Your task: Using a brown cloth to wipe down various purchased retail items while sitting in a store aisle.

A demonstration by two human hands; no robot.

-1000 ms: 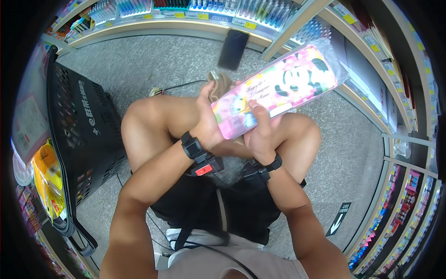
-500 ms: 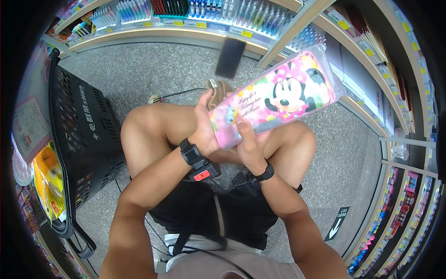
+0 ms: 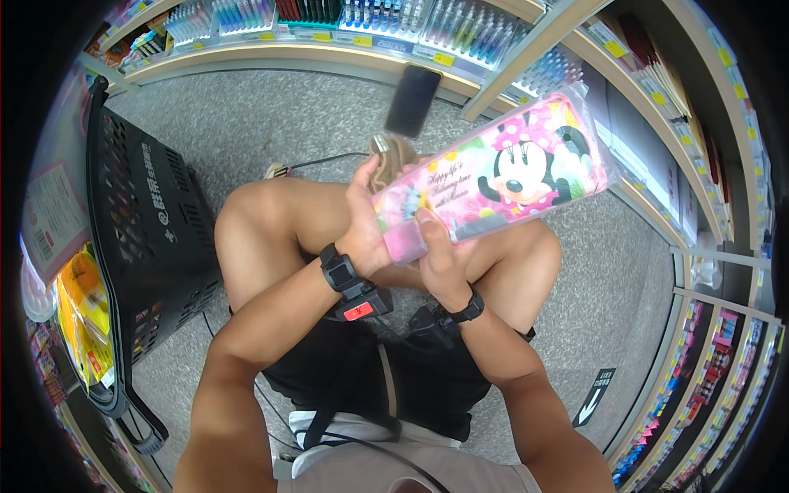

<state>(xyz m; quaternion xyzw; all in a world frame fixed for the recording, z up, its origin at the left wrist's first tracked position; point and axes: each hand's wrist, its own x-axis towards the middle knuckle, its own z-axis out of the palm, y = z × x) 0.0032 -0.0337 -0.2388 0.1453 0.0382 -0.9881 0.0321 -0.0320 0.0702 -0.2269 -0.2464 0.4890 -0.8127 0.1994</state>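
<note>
Both hands hold a pink, oblong pencil case (image 3: pixel 501 177) in a clear plastic wrapper, with a cartoon mouse and dark lettering on its face. It tilts up to the right above my bent knees. My left hand (image 3: pixel 366 222) grips its lower left end. At the near edge, my right hand (image 3: pixel 440 251) clasps it with the thumb on the front; the other fingers are hidden behind. A brown, soft-looking thing (image 3: pixel 393 164) shows just beyond my left fingers; whether that hand touches it, I cannot tell. Each wrist wears a black strap with a device.
On my left stands a black basket (image 3: pixel 156 197) with a yellow package (image 3: pixel 85 308) beside it. A dark phone (image 3: pixel 413 100) lies on the speckled floor by the far shelf. Pens (image 3: pixel 468 33) fill that shelf, and more shelves (image 3: pixel 699 394) curve along the right. A cable runs under me.
The pencil case appears slightly farther right and lower, its tilt almost the same. Both hands keep their hold. The shelves and phone have shifted slightly in view.
</note>
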